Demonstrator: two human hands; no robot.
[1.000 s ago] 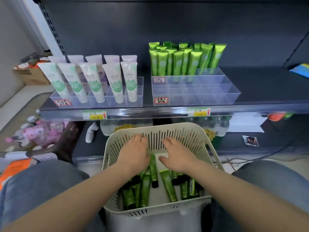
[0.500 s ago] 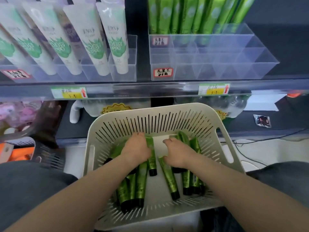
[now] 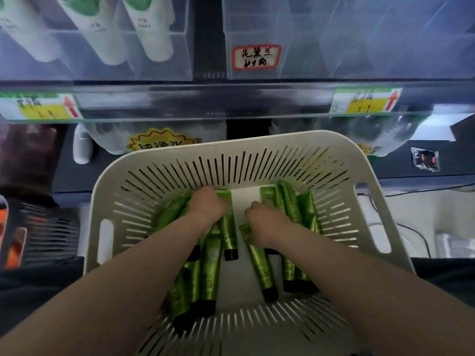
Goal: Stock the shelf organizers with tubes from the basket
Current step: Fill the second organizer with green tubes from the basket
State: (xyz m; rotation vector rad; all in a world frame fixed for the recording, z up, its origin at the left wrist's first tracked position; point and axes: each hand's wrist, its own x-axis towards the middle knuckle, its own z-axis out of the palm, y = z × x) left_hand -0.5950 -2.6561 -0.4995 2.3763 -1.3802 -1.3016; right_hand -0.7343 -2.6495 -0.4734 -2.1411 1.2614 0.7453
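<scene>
A cream slotted basket (image 3: 246, 143) sits on my lap, holding several green tubes with black caps (image 3: 210, 273). My left hand (image 3: 205, 208) is deep in the basket, fingers curled down round a green tube (image 3: 228, 227) in the left pile. My right hand (image 3: 264, 222) is beside it, fingers curled over the right pile of green tubes (image 3: 293, 209); its fingertips are hidden. The clear shelf organizer (image 3: 359, 47) with a red-bordered label (image 3: 255, 57) stands above, its front compartments holding nothing.
To the left stands a second clear organizer (image 3: 177, 55) holding white tubes (image 3: 108, 34). Two price tags (image 3: 367, 102) hang on the shelf edge. Bottles stand on the lower shelf behind the basket. A dark crate (image 3: 43, 235) lies at left, cables at right.
The view has dropped and closed in on the basket. Both hands have pushed deeper among the green tubes and their fingers have curled.
</scene>
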